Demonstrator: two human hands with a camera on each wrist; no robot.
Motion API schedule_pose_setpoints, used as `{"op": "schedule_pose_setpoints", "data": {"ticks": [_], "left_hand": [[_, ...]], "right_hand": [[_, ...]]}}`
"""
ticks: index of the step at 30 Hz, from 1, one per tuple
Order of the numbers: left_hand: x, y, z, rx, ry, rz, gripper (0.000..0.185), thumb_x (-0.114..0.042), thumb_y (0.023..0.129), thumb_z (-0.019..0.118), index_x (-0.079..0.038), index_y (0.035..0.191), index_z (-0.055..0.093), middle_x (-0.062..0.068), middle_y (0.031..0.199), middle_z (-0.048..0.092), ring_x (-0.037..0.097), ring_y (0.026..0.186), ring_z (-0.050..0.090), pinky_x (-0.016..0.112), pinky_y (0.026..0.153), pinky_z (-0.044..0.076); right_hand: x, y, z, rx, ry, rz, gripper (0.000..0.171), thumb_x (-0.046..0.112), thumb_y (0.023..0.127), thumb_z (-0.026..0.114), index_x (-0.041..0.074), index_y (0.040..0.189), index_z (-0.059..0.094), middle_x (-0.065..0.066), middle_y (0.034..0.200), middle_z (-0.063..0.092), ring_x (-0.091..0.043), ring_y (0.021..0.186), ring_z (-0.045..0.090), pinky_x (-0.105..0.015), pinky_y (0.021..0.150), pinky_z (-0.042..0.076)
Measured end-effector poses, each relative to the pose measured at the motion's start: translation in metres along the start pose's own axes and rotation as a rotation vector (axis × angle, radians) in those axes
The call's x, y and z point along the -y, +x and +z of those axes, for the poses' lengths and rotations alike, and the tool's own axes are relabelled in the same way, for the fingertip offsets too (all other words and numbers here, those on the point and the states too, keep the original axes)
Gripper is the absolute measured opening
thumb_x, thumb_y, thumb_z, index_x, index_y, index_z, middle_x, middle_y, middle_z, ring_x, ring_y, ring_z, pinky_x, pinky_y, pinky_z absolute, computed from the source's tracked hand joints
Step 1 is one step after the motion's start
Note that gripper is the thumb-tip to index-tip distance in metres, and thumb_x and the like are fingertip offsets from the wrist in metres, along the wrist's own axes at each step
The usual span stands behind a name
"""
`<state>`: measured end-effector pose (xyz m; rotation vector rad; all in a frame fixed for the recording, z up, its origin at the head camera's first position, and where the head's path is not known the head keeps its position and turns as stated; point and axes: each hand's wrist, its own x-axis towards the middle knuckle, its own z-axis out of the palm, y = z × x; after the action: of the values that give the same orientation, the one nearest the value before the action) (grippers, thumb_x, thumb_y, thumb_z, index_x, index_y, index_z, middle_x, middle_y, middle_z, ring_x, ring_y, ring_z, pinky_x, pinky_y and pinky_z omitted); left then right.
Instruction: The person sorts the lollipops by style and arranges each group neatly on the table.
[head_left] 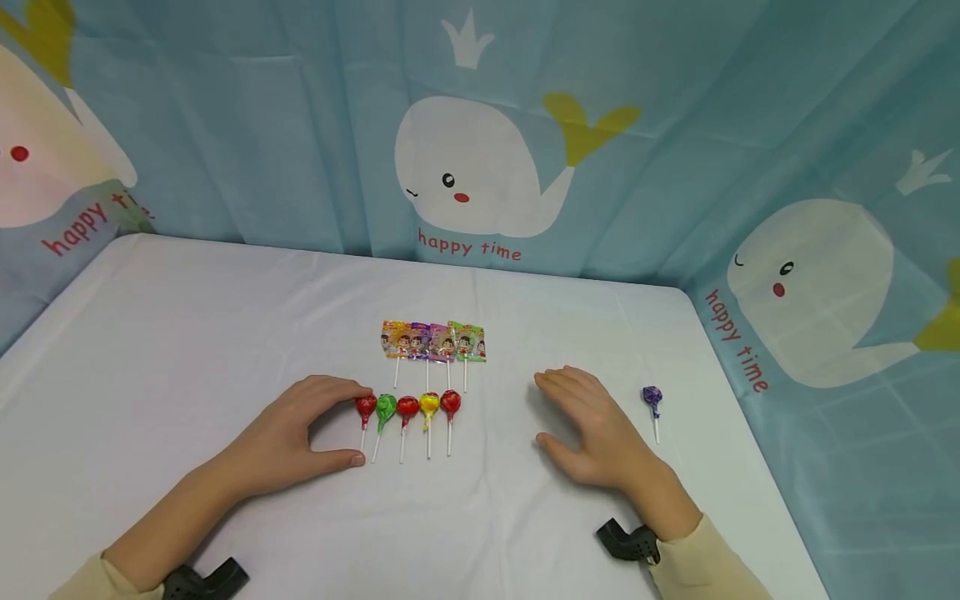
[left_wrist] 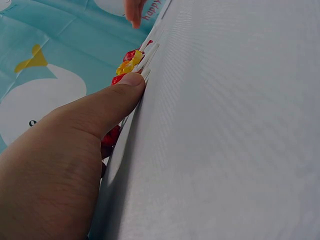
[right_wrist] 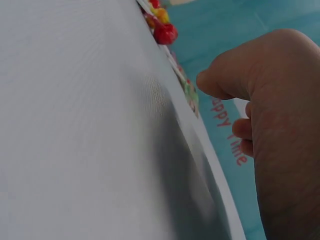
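Five round lollipops lie in a row on the white counter in front of you, sticks pointing toward you: red, green, red, yellow and red. Your left hand sits at the left end of that row. Its fingers arch over so the tips touch the head of the leftmost red lollipop, while your thumb lies flat on the counter just beside that lollipop's stick. The hand makes a loose C about the sweet; it looks like a touch and not a pinch, though the left wrist view is too close to settle it.

Your right hand rests palm down on the counter, well to the right of the row, fingers relaxed and slightly spread, holding nothing. A purple lollipop lies alone near that hand, on its right side, toward the counter's edge.

Behind the row, a second line of flat wrapped lollipops in printed packets lies side by side, sticks toward you. A blue whale-print cloth reading "happy time" hangs behind and to both sides of the counter.
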<state>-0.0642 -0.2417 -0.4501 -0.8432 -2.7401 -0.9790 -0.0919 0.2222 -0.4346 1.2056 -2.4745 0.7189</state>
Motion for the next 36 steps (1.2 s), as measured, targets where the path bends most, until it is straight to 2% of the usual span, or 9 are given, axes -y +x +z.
{"op": "schedule_pose_setpoints", "data": {"ticks": [13, 27, 36], "left_hand": [[0.0, 0.0, 0.001, 0.0, 0.0, -0.003, 0.079, -0.048, 0.078, 0.1, -0.027, 0.147, 0.066, -0.013, 0.143, 0.065, 0.018, 0.135, 0.056, 0.028, 0.115, 0.04], [-0.002, 0.001, -0.001, 0.0, -0.004, -0.004, 0.079, -0.046, 0.078, 0.1, -0.027, 0.147, 0.067, -0.013, 0.143, 0.065, 0.018, 0.135, 0.056, 0.029, 0.115, 0.04], [-0.002, 0.001, -0.001, 0.004, -0.005, -0.008, 0.079, -0.046, 0.078, 0.1, -0.028, 0.147, 0.067, -0.013, 0.142, 0.066, 0.018, 0.135, 0.056, 0.029, 0.115, 0.04]], "right_hand": [[-0.008, -0.022, -0.017, -0.015, -0.019, 0.101, 0.068, 0.018, 0.085, 0.082, -0.005, 0.147, 0.063, -0.016, 0.149, 0.065, -0.039, 0.141, 0.056, -0.046, 0.129, 0.03], [-0.021, -0.043, -0.035, -0.047, -0.074, 0.141, 0.068, 0.015, 0.084, 0.079, -0.007, 0.147, 0.062, -0.02, 0.147, 0.065, -0.043, 0.138, 0.057, -0.046, 0.125, 0.031], [-0.031, -0.057, -0.046, -0.074, -0.117, 0.166, 0.072, 0.012, 0.081, 0.083, -0.008, 0.146, 0.062, -0.023, 0.144, 0.066, -0.045, 0.134, 0.058, -0.039, 0.127, 0.028]]}}
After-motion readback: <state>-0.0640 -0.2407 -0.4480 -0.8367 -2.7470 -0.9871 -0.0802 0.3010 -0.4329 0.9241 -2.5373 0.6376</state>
